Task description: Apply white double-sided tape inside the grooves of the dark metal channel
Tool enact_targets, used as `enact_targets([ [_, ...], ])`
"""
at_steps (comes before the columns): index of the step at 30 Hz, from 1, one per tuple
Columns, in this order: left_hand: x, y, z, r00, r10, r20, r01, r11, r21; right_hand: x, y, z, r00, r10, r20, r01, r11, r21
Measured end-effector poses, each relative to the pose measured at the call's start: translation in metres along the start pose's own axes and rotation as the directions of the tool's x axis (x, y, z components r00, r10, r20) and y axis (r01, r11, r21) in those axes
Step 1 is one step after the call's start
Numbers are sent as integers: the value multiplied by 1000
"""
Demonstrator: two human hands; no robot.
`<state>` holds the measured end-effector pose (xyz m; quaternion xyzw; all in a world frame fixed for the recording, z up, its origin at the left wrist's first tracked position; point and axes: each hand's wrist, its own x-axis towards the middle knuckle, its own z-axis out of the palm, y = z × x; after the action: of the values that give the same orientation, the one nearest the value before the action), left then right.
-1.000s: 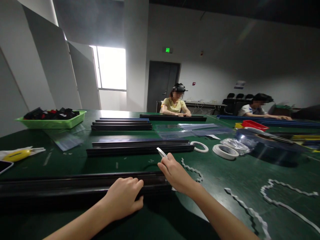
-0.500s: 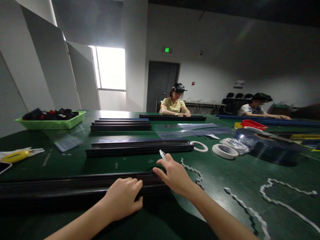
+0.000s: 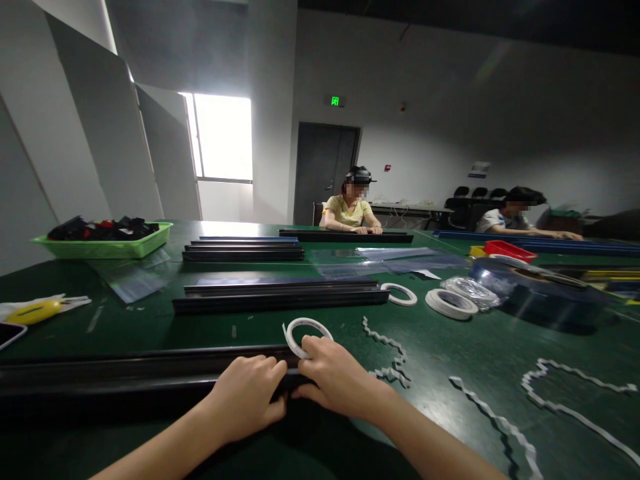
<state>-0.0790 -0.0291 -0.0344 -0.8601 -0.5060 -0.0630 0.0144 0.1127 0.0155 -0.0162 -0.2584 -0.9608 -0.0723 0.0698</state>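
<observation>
Right hand (image 3: 336,377) has dropped onto the black rail (image 3: 125,377), now pinching a looped white strip (image 3: 303,331).

Two bare forearms come in from the near edge of the view, one from the lower left, one from the lower right. No sleeve reaches down to either wrist, and no glove covers the left hand (image 3: 246,395) or the right hand (image 3: 336,385). No watch, ring or band shows on the wrists or fingers. The fingernails are short and plain. Nothing more of the person's body is in view.
</observation>
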Motion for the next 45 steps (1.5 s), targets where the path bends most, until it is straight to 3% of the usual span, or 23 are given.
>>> enact_targets([
  [22, -1, 0, -3, 1000, 8, 1, -8, 1000, 15, 3, -1, -9, 1000, 0, 24, 0, 1000, 16],
  [33, 1, -4, -3, 999, 10, -35, -10, 1000, 5, -11, 22, -22, 988, 121, 97, -127, 990, 58],
  [45, 2, -5, 4, 999, 12, -40, -11, 1000, 19, 1, 3, 3, 997, 65, -45, -66, 997, -34],
])
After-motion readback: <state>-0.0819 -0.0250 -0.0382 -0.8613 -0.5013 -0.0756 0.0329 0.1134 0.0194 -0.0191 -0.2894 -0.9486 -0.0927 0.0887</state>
